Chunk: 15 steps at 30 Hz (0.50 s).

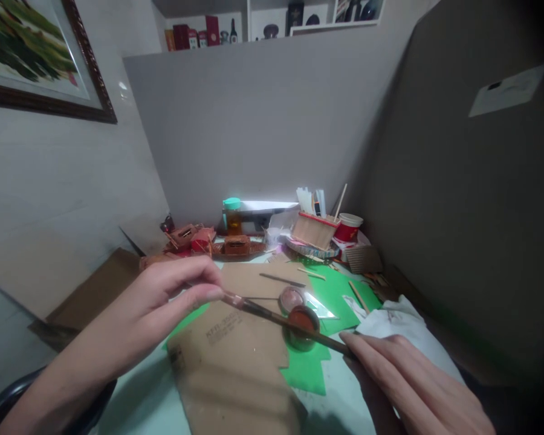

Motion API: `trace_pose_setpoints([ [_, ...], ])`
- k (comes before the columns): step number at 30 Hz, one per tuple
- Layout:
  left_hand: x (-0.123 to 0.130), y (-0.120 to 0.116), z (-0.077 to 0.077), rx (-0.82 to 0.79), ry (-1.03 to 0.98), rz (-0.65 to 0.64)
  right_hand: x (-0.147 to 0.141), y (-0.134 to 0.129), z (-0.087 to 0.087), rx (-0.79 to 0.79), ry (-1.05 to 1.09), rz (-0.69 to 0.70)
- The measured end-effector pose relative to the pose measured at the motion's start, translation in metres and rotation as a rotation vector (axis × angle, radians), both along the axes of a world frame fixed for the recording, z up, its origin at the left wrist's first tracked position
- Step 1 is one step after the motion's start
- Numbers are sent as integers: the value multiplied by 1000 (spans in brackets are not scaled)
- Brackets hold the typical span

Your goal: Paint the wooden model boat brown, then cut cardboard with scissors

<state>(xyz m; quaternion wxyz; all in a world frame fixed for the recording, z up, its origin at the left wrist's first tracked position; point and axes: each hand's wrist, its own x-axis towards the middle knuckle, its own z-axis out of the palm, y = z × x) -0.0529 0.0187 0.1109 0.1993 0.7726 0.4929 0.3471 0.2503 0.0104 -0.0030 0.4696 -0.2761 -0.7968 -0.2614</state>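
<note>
Head view: slim dark rod slants across lower centre, over open jar. Left hand pinches upper end, right hand grasps lower end; two-ended hold likely steadies it. Cardboard probably shields tabletop, offers room lower centre; white cloth crowds right hand.

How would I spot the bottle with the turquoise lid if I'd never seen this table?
Find the big grey panel behind the table. Near its foot, just behind the brown boat-shaped piece, stands an amber-coloured bottle. Its bright turquoise lid sets it apart from the brown and red pieces nearby.
</note>
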Motion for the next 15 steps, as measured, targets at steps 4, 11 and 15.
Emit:
trace_pose_setpoints([
  [4, 5, -1, 0, 31, -1, 11, -2, 1, 0, 13, -4, 8],
  [11, 8, -2, -4, 8, 25, 3, -4, -3, -3, -134, -9, 9],
  [15, 6, 0, -7, 29, 48, -11, -4, -2, -2, -144, -42, 16],
])
